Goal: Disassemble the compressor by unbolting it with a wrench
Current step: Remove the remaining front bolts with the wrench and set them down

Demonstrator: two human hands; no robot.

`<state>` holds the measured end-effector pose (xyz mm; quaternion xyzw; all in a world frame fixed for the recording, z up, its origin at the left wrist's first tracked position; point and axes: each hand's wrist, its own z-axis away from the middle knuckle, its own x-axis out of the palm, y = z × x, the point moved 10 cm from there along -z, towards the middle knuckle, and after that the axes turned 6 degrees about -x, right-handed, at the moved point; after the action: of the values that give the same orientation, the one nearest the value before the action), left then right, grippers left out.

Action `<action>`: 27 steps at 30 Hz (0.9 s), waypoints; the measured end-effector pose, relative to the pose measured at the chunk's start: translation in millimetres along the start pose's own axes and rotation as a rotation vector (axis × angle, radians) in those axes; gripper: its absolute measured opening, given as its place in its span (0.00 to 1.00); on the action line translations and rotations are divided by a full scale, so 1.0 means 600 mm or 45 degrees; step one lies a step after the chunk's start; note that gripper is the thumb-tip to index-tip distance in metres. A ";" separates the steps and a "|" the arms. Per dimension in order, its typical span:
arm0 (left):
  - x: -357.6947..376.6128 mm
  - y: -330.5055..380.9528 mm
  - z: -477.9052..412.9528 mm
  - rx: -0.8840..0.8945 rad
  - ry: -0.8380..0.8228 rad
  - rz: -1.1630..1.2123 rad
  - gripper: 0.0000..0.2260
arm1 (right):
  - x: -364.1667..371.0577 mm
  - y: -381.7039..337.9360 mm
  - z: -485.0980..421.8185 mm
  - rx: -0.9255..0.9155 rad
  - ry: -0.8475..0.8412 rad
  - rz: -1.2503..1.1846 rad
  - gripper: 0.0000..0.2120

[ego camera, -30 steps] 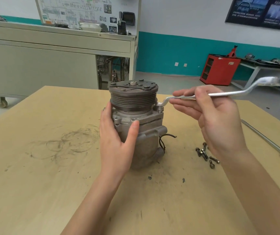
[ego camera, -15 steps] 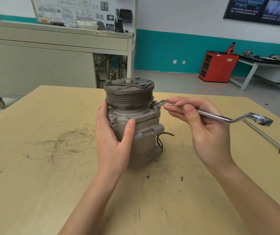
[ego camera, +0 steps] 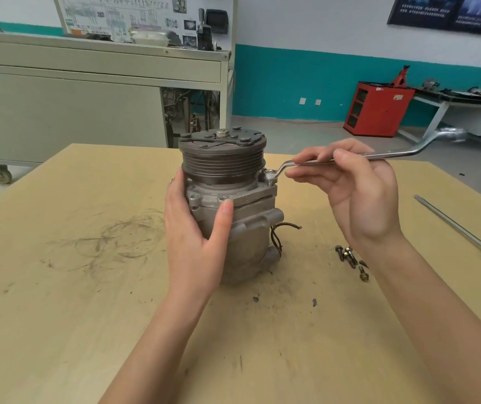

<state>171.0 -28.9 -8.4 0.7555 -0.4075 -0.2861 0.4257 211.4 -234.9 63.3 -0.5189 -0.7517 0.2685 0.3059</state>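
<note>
Workshop desk (ego camera: pixel 58 287), wood top scuffed; compressor (ego camera: pixel 233 205) stood upright mid-desk, my left hand (ego camera: pixel 195 228) wrapped around its housing, right hand (ego camera: pixel 350 193) pinching the wrench (ego camera: pixel 350 159) shaft between fingers and thumb. Ring end sat on the flange bolt (ego camera: pixel 270 174) just right of the pulley, well ahead of that grip. Risks as I judged them: the light pinch letting the ring ride off the bolt head, or the compressor tipping; loose bolts (ego camera: pixel 351 259) lay near my right wrist.
</note>
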 end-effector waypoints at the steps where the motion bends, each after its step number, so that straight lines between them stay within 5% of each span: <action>1: 0.000 0.002 0.000 0.005 0.001 0.001 0.35 | -0.006 0.015 -0.006 0.064 0.021 -0.122 0.17; 6: 0.001 0.003 -0.001 0.034 -0.001 0.002 0.33 | 0.002 0.120 -0.052 0.577 0.107 -0.619 0.16; 13: 0.000 0.004 -0.001 0.054 0.003 0.012 0.32 | 0.068 0.184 -0.091 0.813 -0.132 -0.595 0.18; 17: -0.001 0.001 -0.002 0.054 0.001 0.006 0.34 | 0.005 0.122 -0.098 0.523 0.141 -0.567 0.21; 20: -0.001 0.001 -0.002 0.048 0.000 0.002 0.34 | -0.036 0.036 -0.078 0.145 0.247 -0.109 0.19; 27: 0.000 0.002 -0.001 0.051 -0.009 0.014 0.33 | 0.059 -0.077 0.016 -0.490 -0.110 0.659 0.10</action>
<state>171.0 -29.1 -7.4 0.7607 -0.4187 -0.2783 0.4106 166.0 -216.9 96.4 -0.7292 -0.6441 0.2121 0.0915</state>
